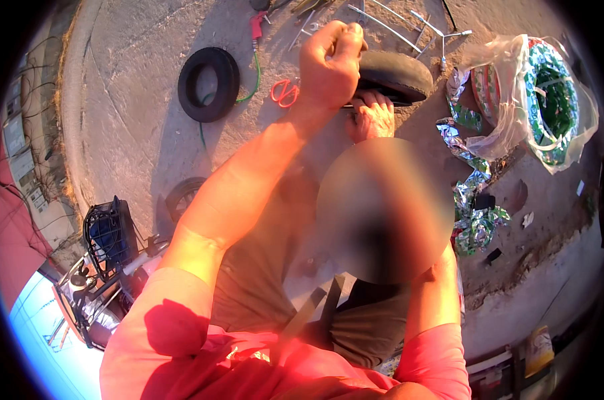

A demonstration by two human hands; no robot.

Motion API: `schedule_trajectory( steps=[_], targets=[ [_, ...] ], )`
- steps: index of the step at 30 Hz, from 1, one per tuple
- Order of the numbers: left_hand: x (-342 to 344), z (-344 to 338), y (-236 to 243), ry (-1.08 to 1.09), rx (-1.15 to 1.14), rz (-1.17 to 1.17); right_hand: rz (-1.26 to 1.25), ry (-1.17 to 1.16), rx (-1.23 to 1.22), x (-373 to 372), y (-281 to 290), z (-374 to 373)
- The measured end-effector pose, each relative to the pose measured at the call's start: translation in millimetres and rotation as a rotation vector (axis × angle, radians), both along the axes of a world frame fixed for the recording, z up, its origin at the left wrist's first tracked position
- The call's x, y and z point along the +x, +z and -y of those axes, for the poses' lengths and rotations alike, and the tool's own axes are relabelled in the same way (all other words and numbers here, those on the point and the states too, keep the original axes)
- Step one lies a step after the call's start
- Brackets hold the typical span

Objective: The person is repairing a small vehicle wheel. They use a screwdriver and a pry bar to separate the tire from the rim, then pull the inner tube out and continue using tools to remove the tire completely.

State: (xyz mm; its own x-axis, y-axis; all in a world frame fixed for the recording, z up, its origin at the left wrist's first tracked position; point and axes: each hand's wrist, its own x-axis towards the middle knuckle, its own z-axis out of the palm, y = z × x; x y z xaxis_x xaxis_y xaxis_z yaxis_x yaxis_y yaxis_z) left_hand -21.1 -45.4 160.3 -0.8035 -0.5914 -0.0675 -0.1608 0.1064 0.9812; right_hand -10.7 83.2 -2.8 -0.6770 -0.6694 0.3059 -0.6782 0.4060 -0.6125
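A worn black tire (398, 75) lies on the ground in front of me, with its opening partly in shadow. My right hand (370, 117) reaches to its near edge, fingers curled over the rubber lip. Raised above the tire's left side, my left hand (334, 59) is closed in a fist. Whatever that fist grips, if anything, cannot be made out. Just left of the left wrist are orange-red looped handles (285, 93), like those of scissors. A blurred patch covers part of my right forearm.
Another black tire (208, 85) lies at left, near a green hose (256, 80) with a red-handled air tool (256, 27). Metal cross wrench (442, 37) at the back. Right: plastic-wrapped tires (554, 100) and crumpled foil wrapping (475, 227). A vehicle with a black basket (108, 233) stands left.
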Motion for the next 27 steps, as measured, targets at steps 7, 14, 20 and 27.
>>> schedule_trajectory(
  steps=[7,14,20,27],
  targets=[
    [73.4,-57.2,22.1,-0.269,-0.170,-0.024,0.033,-0.013,0.159,41.6,21.0,-56.5],
    [108.1,-62.6,17.2,-0.322,-0.192,-0.039,0.156,0.113,0.353,79.7,-32.4,-72.6],
    [100.6,-69.8,7.2,-0.190,-0.262,0.074,0.300,-0.135,0.084,48.0,-1.0,-72.9],
    [51.7,-68.1,26.4,-0.065,-0.097,0.218,1.392,-1.087,-0.257,38.6,-38.0,-54.6]
  ],
)
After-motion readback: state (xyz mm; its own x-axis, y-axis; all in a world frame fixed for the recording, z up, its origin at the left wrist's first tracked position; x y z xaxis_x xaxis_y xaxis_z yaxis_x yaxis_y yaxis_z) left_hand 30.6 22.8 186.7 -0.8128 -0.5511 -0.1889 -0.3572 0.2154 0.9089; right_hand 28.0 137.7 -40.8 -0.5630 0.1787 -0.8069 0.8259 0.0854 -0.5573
